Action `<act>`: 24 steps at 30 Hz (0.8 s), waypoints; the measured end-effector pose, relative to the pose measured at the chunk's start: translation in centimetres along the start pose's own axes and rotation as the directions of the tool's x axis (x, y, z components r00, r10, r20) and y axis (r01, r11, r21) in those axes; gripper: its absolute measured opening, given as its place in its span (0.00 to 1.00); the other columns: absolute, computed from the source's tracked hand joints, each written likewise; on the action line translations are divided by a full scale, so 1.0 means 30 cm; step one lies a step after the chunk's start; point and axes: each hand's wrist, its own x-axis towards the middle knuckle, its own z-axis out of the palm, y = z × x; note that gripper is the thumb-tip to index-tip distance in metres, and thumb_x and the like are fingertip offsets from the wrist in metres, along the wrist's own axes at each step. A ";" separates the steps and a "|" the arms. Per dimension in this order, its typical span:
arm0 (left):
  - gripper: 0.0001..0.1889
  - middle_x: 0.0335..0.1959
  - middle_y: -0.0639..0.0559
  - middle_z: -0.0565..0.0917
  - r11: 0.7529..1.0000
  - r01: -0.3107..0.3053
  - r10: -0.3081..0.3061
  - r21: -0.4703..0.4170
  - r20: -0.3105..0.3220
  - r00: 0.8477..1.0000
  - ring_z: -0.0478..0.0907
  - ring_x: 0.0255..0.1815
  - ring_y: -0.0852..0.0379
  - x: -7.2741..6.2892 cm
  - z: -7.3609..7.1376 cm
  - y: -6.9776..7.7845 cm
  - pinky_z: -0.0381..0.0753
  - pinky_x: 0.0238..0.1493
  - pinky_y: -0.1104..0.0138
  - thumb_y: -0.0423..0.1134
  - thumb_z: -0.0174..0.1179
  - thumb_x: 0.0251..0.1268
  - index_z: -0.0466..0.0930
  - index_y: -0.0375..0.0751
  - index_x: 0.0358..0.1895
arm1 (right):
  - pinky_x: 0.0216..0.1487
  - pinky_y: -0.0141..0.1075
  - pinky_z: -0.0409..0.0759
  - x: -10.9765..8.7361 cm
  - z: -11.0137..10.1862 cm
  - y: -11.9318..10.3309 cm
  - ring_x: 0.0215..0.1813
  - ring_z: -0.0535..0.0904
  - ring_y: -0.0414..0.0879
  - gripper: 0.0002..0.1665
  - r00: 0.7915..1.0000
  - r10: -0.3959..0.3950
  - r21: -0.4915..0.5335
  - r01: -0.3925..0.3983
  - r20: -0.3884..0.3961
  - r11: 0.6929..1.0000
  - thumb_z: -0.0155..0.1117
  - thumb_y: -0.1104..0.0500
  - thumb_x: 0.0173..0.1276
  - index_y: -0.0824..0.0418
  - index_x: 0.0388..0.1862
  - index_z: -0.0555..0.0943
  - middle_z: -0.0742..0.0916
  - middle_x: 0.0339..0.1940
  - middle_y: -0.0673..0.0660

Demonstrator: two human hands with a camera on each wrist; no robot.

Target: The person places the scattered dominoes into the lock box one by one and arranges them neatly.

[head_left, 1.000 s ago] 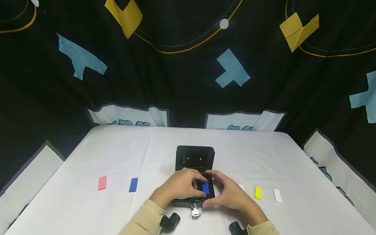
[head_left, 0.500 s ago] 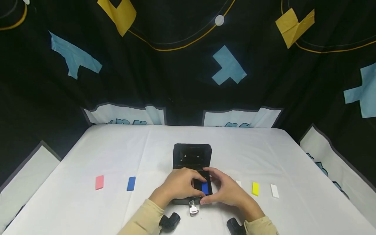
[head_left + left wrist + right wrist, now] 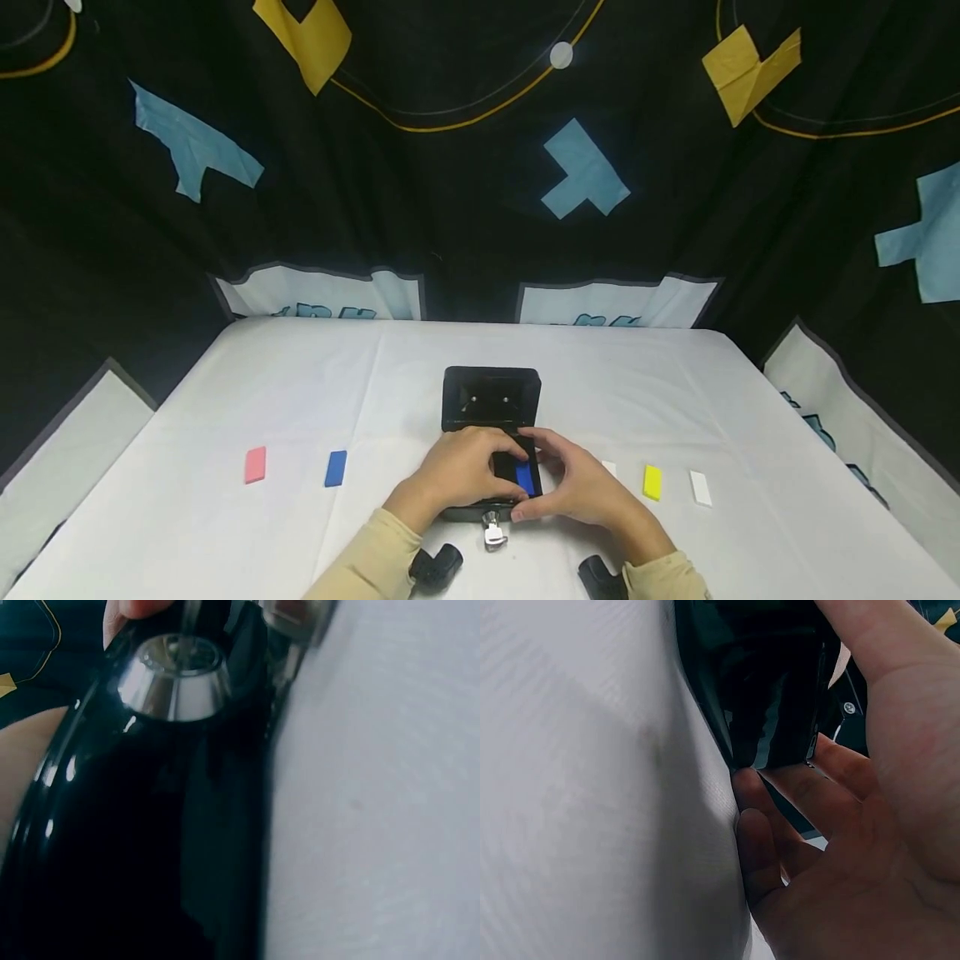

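A small black cash box [image 3: 491, 515] stands at the middle of the table with its lid [image 3: 491, 398] raised. Keys [image 3: 494, 533] hang from the silver lock [image 3: 174, 694] on its front wall. Inside the box's right part lies a blue block [image 3: 525, 477]. My left hand [image 3: 465, 467] reaches over the box and pinches this block between index finger and thumb. My right hand [image 3: 581, 483] holds the box's right side, thumb at the front corner and fingers toward the back. In the right wrist view, several right fingers [image 3: 810, 795] lie against the box's black side wall.
On the white tablecloth [image 3: 337, 375], a pink block [image 3: 255, 465] and another blue block [image 3: 335, 468] lie to the left. A yellow block [image 3: 652, 482] and a white block [image 3: 701, 488] are on the right; another white block [image 3: 609, 467] is partly behind my right hand.
The whole head view has shifted slightly. The blue block in the box has turned a little under my left fingers. My right hand keeps its place on the box.
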 end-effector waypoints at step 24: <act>0.18 0.47 0.61 0.86 0.981 0.034 -0.068 -0.192 -0.177 0.982 0.80 0.39 0.64 -0.149 -0.355 -0.017 0.82 0.45 0.58 0.43 0.75 0.58 0.87 0.50 0.53 | 0.64 0.59 0.70 0.006 0.000 -0.005 0.61 0.76 0.53 0.59 1.000 0.027 -0.005 -0.027 -0.007 1.000 0.89 0.45 0.39 0.50 0.72 0.72 0.79 0.65 0.53</act>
